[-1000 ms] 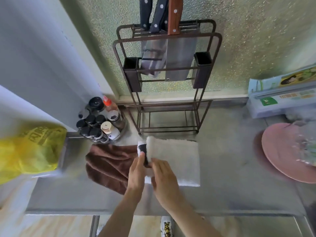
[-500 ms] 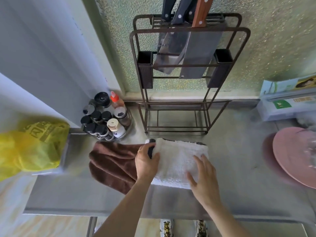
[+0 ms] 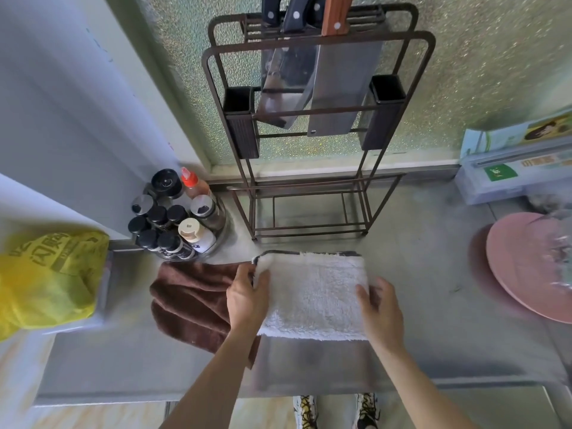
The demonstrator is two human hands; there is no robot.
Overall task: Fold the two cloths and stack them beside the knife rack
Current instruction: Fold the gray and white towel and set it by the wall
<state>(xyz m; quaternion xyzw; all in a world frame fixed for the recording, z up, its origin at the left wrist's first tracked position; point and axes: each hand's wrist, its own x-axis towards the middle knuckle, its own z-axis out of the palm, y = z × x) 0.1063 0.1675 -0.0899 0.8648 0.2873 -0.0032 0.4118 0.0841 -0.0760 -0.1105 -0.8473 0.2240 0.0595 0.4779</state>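
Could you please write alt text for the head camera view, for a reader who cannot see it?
Two bare hands, left hand and right hand, grip opposite ends of a folded white cloth on a steel counter before a knife rack. A crumpled brown cloth lies left.

The left hand [image 3: 247, 297] covers the white cloth's [image 3: 312, 295] left edge and part of the brown cloth [image 3: 192, 300]. The knife handles [image 3: 297, 10] are cut off by the top edge. The pink plate [image 3: 513, 267] and yellow bag [image 3: 46, 280] run off frame. Bottle labels [image 3: 173, 224] are unreadable.
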